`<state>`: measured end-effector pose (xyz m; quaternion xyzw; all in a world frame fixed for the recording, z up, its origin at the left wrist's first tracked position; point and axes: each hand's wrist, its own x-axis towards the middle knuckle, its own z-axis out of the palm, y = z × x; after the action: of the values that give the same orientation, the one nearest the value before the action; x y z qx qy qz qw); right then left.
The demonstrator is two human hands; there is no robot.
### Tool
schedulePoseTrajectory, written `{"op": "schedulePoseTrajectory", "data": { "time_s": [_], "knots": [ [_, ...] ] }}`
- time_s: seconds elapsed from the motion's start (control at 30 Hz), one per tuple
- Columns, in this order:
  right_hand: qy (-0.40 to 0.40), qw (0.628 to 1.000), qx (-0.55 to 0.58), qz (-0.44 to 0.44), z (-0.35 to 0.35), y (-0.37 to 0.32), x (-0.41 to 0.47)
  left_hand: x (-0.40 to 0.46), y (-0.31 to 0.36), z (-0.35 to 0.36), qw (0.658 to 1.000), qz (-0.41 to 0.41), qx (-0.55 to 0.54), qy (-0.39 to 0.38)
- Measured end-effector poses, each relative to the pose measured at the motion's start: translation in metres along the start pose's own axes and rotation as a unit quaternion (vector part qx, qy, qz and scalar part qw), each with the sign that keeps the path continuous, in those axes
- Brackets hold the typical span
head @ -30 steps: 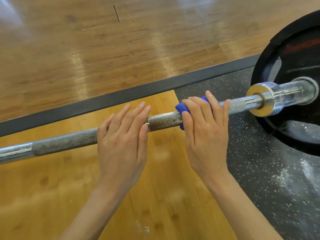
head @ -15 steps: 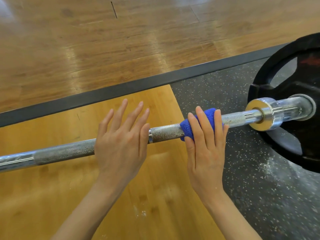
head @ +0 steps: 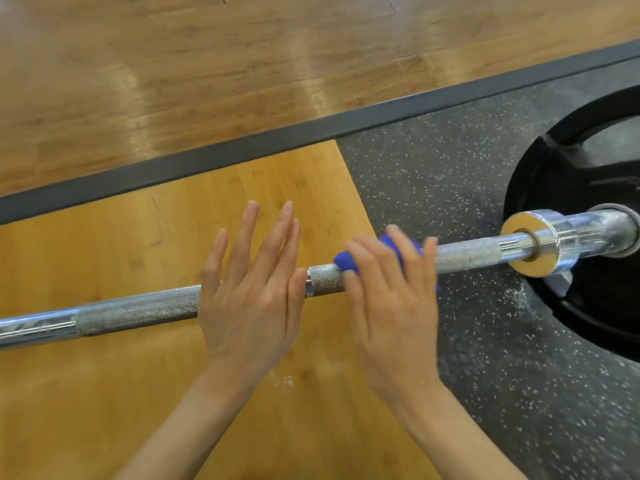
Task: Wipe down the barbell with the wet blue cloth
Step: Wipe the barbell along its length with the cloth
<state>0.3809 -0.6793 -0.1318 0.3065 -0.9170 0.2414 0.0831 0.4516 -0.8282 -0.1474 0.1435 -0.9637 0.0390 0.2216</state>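
A steel barbell (head: 138, 311) lies across the view from lower left to right, with knurled sections on its shaft. The blue cloth (head: 346, 261) is wrapped over the shaft to the right of the middle. My right hand (head: 391, 306) lies on top of the cloth and presses it onto the bar, fingers stretched over it; this hand is blurred. My left hand (head: 249, 299) rests its palm on the bare knurled shaft just left of the cloth, with the fingers straight and spread past the bar.
A black weight plate (head: 571, 306) sits on the bar's chrome sleeve (head: 533, 244) at the right, standing on speckled black rubber flooring (head: 450, 188). Yellow platform wood (head: 104, 393) lies under the hands. A dark border strip (head: 242, 150) separates it from brown wood floor beyond.
Both hands have slid forward over the bar, and the left hand's fingers have straightened out past it. The right hand stays on the cloth and is now blurred by motion.
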Motion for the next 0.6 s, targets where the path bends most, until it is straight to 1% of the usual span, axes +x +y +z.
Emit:
{"op": "schedulePoseTrajectory", "data": {
  "time_s": [0.07, 0.1, 0.17, 0.23, 0.27, 0.33, 0.43, 0.53, 0.6],
  "knots": [
    [-0.025, 0.999, -0.009, -0.045, -0.004, -0.001, -0.005, -0.007, 0.002, -0.002, 1.0, 0.008, 0.011, 0.0],
    [-0.028, 0.998, -0.025, -0.044, -0.009, 0.005, -0.007, -0.01, 0.003, -0.003, 1.0, 0.013, 0.015, -0.001],
    [-0.018, 0.999, -0.033, 0.004, -0.016, 0.011, -0.011, -0.017, 0.004, -0.004, 0.999, 0.023, 0.029, 0.004],
    [-0.022, 0.998, 0.001, 0.053, -0.017, 0.001, -0.015, -0.023, 0.006, -0.004, 0.999, 0.029, 0.041, 0.01],
    [-0.027, 0.998, 0.017, 0.062, -0.017, -0.007, -0.02, -0.026, 0.006, -0.005, 0.998, 0.033, 0.044, 0.013],
    [-0.034, 0.998, 0.029, 0.05, -0.017, -0.011, -0.034, -0.031, 0.007, -0.007, 0.998, 0.039, 0.05, 0.018],
    [-0.022, 0.999, 0.002, 0.027, -0.021, -0.003, -0.051, -0.036, 0.01, -0.011, 0.998, 0.04, 0.043, 0.006],
    [-0.029, 0.998, 0.014, 0.048, -0.017, -0.018, -0.041, -0.039, 0.011, -0.016, 0.999, 0.035, 0.01, -0.012],
    [-0.046, 0.999, 0.0, 0.02, -0.017, -0.02, -0.037, -0.041, 0.012, -0.019, 0.999, 0.031, -0.01, -0.025]
  ]
}}
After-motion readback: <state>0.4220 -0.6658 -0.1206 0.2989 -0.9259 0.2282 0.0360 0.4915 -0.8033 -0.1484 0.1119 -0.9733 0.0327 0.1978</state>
